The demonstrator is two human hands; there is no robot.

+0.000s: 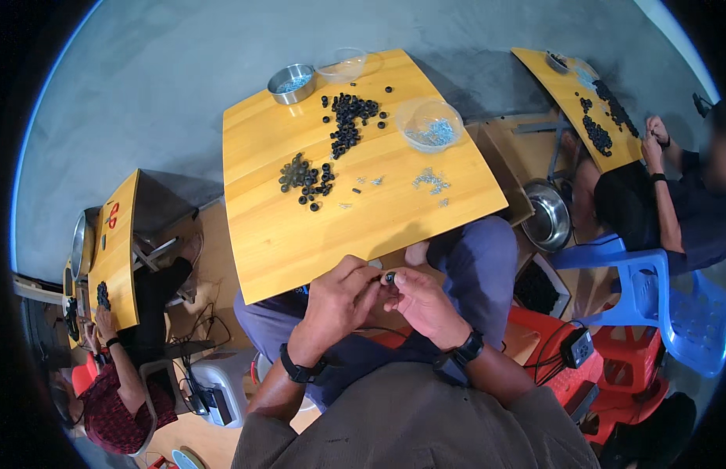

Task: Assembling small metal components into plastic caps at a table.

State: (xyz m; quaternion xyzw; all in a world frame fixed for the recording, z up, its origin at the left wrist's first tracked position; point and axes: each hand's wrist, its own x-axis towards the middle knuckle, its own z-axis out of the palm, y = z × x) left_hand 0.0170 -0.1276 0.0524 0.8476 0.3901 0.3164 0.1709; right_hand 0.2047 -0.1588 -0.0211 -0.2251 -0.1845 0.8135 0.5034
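Observation:
Just off the near edge of the yellow wooden table [339, 242], my two hands meet above my lap. My right hand [428, 303] is closed, its thumb and fingertips pinching a small round black part [389, 277] with a pale spot in its end. Beside it, my left hand [341, 300] has its fingers drawn together, the tips near that part; whatever they hold is hidden. Further up the table lie a large heap of black round parts [349, 117], a smaller heap of them [307, 178], and a scatter of small silvery pieces [431, 180].
A clear plastic bowl [410, 129] with small metal pieces, a steel bowl [278, 95] and another clear bowl [341, 69] stand along the table's far part. People work at tables on both sides. A blue plastic chair [644, 273] and a steel basin [549, 227] are at right.

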